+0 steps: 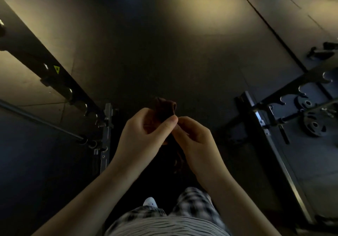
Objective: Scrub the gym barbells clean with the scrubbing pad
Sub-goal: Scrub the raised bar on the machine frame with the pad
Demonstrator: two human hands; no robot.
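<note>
A dark brown scrubbing pad (165, 107), crumpled and soft, sticks up between my two hands at the middle of the view. My left hand (142, 135) grips its lower part with curled fingers and thumb. Just to its right, my right hand (193, 138) pinches the pad's hanging edge. A thin dark barbell (40, 119) lies on the rack hooks at the left, well away from both hands. The dim light hides the pad's lower folds.
A black rack upright (54, 78) with hooks and a yellow warning sticker slants at the left. A second rack frame (268, 126) stands at the right, with weight plates (313, 125) behind it. Dark rubber floor (164, 43) stretches ahead. My shoe tip (150, 201) shows below.
</note>
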